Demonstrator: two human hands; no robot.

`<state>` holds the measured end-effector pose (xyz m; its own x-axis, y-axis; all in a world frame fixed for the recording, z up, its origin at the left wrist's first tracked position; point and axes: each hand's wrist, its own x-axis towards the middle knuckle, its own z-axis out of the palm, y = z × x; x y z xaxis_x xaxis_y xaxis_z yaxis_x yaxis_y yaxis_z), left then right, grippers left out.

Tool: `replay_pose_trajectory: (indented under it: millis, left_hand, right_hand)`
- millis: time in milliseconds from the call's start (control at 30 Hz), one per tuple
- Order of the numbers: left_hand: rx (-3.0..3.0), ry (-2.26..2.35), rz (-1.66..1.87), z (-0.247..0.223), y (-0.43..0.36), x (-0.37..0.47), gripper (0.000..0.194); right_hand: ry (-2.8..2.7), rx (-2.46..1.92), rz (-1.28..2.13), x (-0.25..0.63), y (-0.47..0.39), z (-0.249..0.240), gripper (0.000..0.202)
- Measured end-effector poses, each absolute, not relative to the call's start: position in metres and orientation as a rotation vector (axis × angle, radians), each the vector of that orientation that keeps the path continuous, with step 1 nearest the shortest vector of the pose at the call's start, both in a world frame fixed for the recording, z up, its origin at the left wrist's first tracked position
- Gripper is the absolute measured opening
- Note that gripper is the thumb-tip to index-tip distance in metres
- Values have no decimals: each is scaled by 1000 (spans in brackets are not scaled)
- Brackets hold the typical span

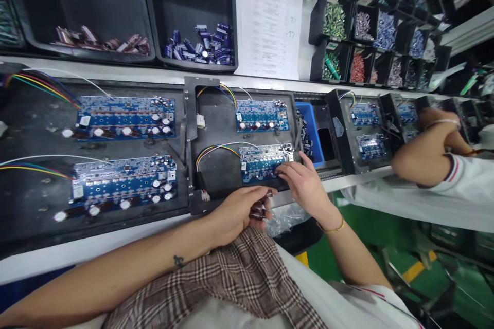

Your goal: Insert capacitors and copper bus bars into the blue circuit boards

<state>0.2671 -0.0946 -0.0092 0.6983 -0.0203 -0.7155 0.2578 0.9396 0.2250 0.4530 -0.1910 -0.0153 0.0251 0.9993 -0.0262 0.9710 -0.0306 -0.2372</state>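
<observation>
My left hand (235, 213) is closed around several brown capacitors (258, 209), just below the front edge of the black tray. Above it, my right hand (306, 187) reaches over the lower right part of a blue circuit board (264, 158). Its fingertips are bunched at the board's edge, and whatever they may hold is hidden. Coloured wires (219, 149) run from the left end of this board. Behind it in the same tray lies a second blue board (262, 115), with several round-topped capacitors along its front edge.
Two more boards (125, 180) lie in the left tray (23, 133). Behind stand a bin of brown capacitors (100, 43), a bin of blue capacitors (200, 43) and printed sheets (270, 20). At right are a blue box (317, 139), small-part bins (334, 20) and a co-worker's arm (420, 159).
</observation>
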Motion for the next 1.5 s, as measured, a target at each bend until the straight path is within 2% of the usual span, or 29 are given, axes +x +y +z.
replay_pose_trajectory:
  millis: [367,533,667,767,1000,1267,1500]
  left_hand:
    - [363,710,-170,-8,-98,267,14]
    - [274,787,-49,-3,-96,265,7]
    - [229,797,-25,3,-97,260,8]
    - [206,797,-147,1,-102,253,9]
    - [151,704,-190,-2,-106,243,17]
    - [215,639,-30,3,-93,229,14]
    - [284,746,-42,2,-88,226,24]
  right_hand:
    - [-2198,-2050,171,453,-199,-27,26]
    - [-2091,-1936,239,444,-200,-11,34]
    - [-2010,-1834,458,426,-193,6,29]
    - [-2031,-1934,362,421,-185,1,19]
    - [-2144,-1996,325,426,-178,-23,22]
    - [-2212,-2022,257,420,-178,-24,23]
    - [-2394,-1871,268,426,-177,-22,29]
